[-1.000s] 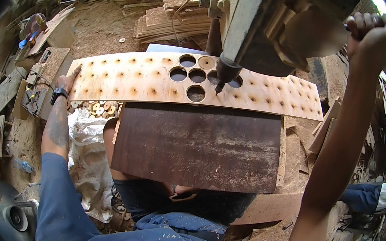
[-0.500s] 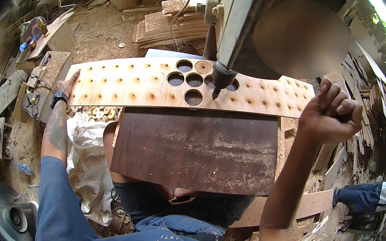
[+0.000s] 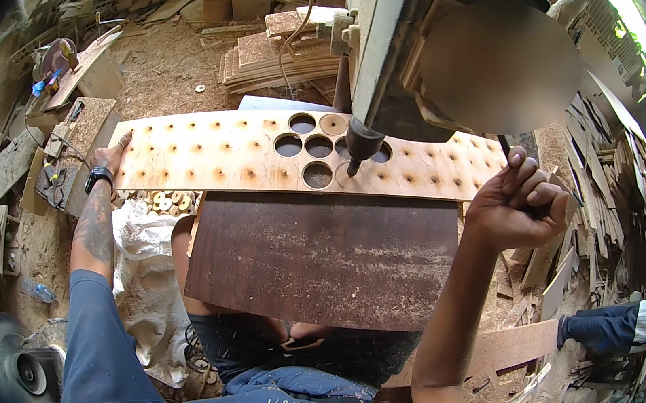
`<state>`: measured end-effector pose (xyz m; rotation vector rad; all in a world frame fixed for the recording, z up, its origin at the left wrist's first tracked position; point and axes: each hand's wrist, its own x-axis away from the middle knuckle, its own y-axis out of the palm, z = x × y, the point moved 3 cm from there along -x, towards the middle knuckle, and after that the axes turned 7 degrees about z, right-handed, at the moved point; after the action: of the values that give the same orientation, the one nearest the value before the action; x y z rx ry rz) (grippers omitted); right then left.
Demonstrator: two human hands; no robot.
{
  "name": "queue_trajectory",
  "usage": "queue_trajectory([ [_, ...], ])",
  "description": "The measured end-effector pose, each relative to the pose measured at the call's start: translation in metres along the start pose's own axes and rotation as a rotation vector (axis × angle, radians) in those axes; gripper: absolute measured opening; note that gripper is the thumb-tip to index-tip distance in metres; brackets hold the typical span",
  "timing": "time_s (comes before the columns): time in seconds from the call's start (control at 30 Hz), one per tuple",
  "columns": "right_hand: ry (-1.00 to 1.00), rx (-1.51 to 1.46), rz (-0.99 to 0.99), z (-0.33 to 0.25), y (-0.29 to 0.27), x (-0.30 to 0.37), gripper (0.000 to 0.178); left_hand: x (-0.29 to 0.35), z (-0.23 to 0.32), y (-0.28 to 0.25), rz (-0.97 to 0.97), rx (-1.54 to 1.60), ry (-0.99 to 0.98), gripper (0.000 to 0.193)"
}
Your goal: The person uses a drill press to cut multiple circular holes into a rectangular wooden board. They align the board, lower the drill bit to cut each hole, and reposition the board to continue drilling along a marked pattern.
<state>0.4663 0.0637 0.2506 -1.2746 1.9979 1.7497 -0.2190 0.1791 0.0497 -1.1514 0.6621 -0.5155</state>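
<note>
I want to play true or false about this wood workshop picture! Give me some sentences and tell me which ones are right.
1. The left hand rests on the left end of the long board. True.
2. The board has no holes cut in it yet. False: several round holes are already cut near its middle.
3. The right hand is closed around a dark handle beside the drill machine. True.
4. The drill bit points at the dark brown panel. False: it stands over the light board, just behind the brown panel.
5. Small wooden discs lie below the board's left part. True.
</note>
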Motion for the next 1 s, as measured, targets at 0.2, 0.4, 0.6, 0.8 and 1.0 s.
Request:
queue_trajectory([
  [0.2, -0.004, -0.054, 0.006, 0.003, -0.004, 0.004, 0.040, 0.000, 0.001, -0.001, 0.005, -0.012, 0.012, 0.108],
  [0.4, -0.021, -0.083, 0.078, 0.006, -0.006, 0.009, 0.041, 0.001, 0.001, -0.001, -0.022, 0.012, -0.012, 0.108],
  [0.6, -0.010, -0.091, 0.083, 0.007, -0.008, 0.012, 0.042, 0.004, 0.001, -0.003, -0.005, 0.015, -0.008, 0.113],
  [0.8, -0.017, -0.037, 0.026, 0.002, 0.005, 0.002, 0.042, 0.006, 0.003, -0.004, -0.044, -0.006, 0.007, 0.114],
  [1.0, -0.017, -0.019, 0.103, -0.001, 0.022, -0.006, 0.044, 0.007, -0.001, 0.004, -0.037, 0.012, -0.012, 0.108],
])
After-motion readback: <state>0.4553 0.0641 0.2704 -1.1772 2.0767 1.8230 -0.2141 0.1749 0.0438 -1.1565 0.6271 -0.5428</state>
